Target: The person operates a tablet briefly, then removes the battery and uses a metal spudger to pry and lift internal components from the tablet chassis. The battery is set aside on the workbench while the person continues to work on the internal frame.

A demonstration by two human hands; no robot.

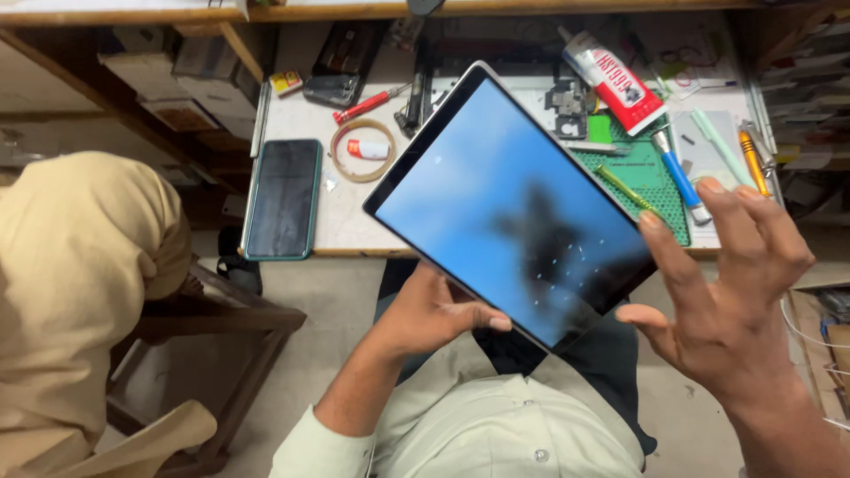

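While the left hand (pixel 434 312) reaches up from the lap with its forearm angled inward, its fingers curl under the lower edge of one tablet (pixel 509 208), thumb pressed on the glass near the corner. That tablet is held tilted above the lap, in front of the counter (pixel 341 226). At its right edge, the right hand (pixel 730 292) hovers with fingers (pixel 668 257) spread wide, gripping nothing. One dark phone (pixel 282 198) lies on the counter, and one red-handled screwdriver (pixel 367 104).
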